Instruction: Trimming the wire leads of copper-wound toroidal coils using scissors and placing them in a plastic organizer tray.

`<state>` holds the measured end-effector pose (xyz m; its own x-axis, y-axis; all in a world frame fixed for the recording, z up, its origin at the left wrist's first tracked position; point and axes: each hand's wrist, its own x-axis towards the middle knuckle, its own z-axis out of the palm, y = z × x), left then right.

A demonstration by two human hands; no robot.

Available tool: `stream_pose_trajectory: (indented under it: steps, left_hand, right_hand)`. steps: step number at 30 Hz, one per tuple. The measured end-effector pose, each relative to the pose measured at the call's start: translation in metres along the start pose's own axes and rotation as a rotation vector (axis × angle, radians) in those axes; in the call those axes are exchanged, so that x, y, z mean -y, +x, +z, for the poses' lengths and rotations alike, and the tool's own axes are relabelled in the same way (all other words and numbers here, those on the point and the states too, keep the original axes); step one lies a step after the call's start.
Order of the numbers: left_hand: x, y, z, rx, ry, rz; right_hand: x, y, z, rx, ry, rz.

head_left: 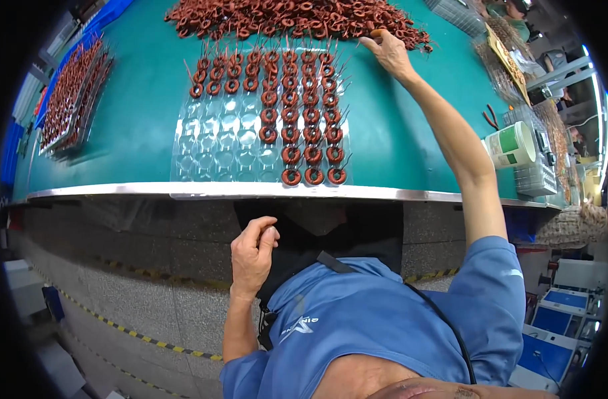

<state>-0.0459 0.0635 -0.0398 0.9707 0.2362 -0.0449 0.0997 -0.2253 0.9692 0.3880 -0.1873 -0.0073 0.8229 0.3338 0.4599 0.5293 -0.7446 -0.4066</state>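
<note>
My right hand reaches to the near edge of a large heap of red ring-shaped wire coils; its thumb and fingers are apart, with nothing seen between them. In front of the heap lies a clear plastic tray with round pockets. Red coils with upright wire leads fill its right columns and the far rows of its left columns; the near left pockets are bare. My left hand is off the table, above my lap, its fingers curled toward the thumb; whatever they may hold is hidden.
At the left, a stack of filled coil trays stands beside a blue bin edge. To the right are a white-and-green tub, pliers and clear trays. A metal strip edges the green table.
</note>
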Motion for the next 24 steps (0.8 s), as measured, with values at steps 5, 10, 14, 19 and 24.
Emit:
stream_pose_trajectory:
  steps: [5, 10, 14, 19, 24]
  left_hand:
    - [-0.011, 0.006, 0.006, 0.018, 0.045, 0.048]
    - [-0.012, 0.003, 0.012, 0.043, 0.056, 0.039]
    - [-0.017, -0.003, 0.016, 0.056, 0.039, 0.04]
    - [-0.042, 0.008, 0.029, 0.127, -0.417, 0.019]
    - [-0.074, 0.034, 0.057, 0.336, -0.879, 0.11]
  right_hand:
    - [-0.002, 0.015, 0.015, -0.064, 0.285, 0.219]
    - [0.002, 0.01, 0.012, -0.132, 0.59, 0.357]
    - [0.031, -0.016, -0.026, -0.084, 0.697, 0.273]
    - [0.11, -0.083, -0.086, 0.289, 0.715, 0.097]
    - [0.183, -0.152, -0.128, 0.569, 0.584, -0.35]
